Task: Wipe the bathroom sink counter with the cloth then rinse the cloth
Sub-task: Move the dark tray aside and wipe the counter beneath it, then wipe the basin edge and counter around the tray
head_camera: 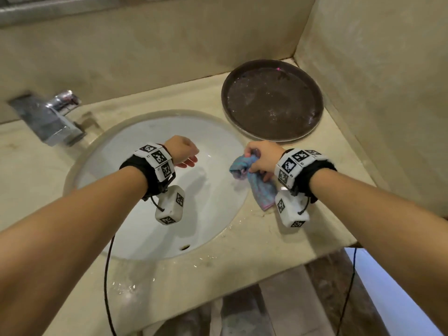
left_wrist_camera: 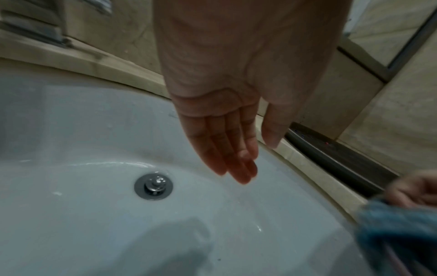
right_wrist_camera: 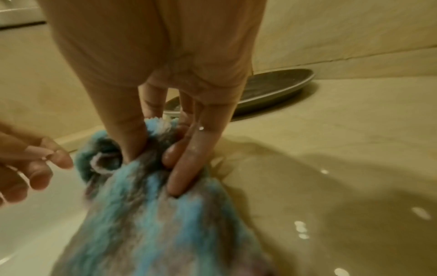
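Head view: right hand (head_camera: 263, 157) bunches the cloth (head_camera: 252, 180) at the sink (head_camera: 150, 132) rim, centre right; counter (head_camera: 242, 258) wet, so wiping seems underway or done; faucet (head_camera: 52, 117) blurred, no stream seen; rinse likely pending. Left wrist: left hand (left_wrist_camera: 236, 104) fingers straight, empty, over the basin; drain lower left. Right wrist: fingers (right_wrist_camera: 189, 158) clench cloth; its lower part cut off.

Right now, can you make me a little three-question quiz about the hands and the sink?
1. True or false: the left hand holds the cloth.
2. Which hand grips the cloth: A left, B right?
3. Fill in: the round brown tray sits on the ____, behind the right hand.

Key: 1 false, it hangs open over the sink; 2 B; 3 counter.
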`<state>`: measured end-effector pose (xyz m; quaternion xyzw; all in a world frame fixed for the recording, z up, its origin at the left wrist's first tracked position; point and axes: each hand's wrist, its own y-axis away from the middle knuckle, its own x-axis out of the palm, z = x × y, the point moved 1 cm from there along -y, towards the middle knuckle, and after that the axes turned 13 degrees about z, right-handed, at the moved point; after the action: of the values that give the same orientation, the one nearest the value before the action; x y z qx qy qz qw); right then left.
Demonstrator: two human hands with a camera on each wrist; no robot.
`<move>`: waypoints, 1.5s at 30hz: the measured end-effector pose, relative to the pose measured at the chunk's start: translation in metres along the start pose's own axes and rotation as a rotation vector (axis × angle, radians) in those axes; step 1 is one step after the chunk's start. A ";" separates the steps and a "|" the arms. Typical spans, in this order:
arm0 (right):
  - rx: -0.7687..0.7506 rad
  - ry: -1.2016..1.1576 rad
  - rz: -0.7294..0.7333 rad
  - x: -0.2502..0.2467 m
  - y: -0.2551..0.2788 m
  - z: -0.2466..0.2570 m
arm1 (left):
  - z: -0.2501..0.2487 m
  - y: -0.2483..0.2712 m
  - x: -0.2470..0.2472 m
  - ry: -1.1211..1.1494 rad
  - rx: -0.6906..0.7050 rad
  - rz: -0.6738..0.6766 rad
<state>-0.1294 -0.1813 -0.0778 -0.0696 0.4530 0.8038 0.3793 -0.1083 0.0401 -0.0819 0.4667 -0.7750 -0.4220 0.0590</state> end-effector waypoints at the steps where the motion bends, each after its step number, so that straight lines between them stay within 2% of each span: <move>1: -0.026 -0.089 -0.001 0.004 -0.005 0.011 | 0.005 0.007 -0.003 0.016 0.015 0.005; 7: -0.198 -0.356 0.061 0.023 -0.032 0.101 | 0.027 0.047 -0.030 0.143 0.110 0.020; 10: -0.248 -0.402 0.047 0.030 -0.038 0.144 | 0.042 0.062 -0.049 0.183 0.108 -0.051; 14: -0.220 -0.538 0.181 0.036 -0.041 0.184 | 0.063 0.074 -0.073 0.105 0.112 -0.173; 18: -0.196 -0.571 0.286 0.046 -0.045 0.210 | 0.069 0.083 -0.085 0.334 0.264 -0.207; 21: -0.142 -0.595 0.362 0.053 -0.050 0.219 | 0.066 0.091 -0.093 0.231 0.347 -0.318; 25: -0.131 -0.639 0.479 0.057 -0.053 0.225 | 0.062 0.096 -0.094 0.171 0.455 -0.341; 27: -0.149 -0.466 0.398 0.054 -0.057 0.226 | 0.061 0.093 -0.094 0.192 0.423 -0.374; 30: -0.305 0.051 0.079 0.045 -0.064 0.227 | 0.064 0.085 -0.095 0.321 0.344 -0.381; 31: -0.374 0.231 0.016 0.043 -0.063 0.227 | 0.065 0.082 -0.095 0.375 0.321 -0.368; 33: -0.504 0.568 0.083 0.043 -0.058 0.226 | 0.066 0.078 -0.097 0.480 0.263 -0.317; 35: -0.596 0.814 0.139 0.048 -0.052 0.225 | 0.064 0.076 -0.098 0.545 0.239 -0.188; 38: -0.640 0.915 0.166 0.052 -0.053 0.220 | 0.058 0.075 -0.097 0.551 0.265 0.042; 40: -0.618 0.934 0.179 0.050 -0.054 0.219 | 0.055 0.074 -0.095 0.594 0.296 0.124; 45: -0.564 0.965 0.025 0.041 -0.053 0.218 | 0.044 0.071 -0.088 0.500 0.217 -0.013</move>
<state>-0.0720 0.0277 -0.0056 -0.5229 0.3435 0.7754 0.0861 -0.1285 0.1497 -0.0329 0.5649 -0.7742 -0.2085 0.1952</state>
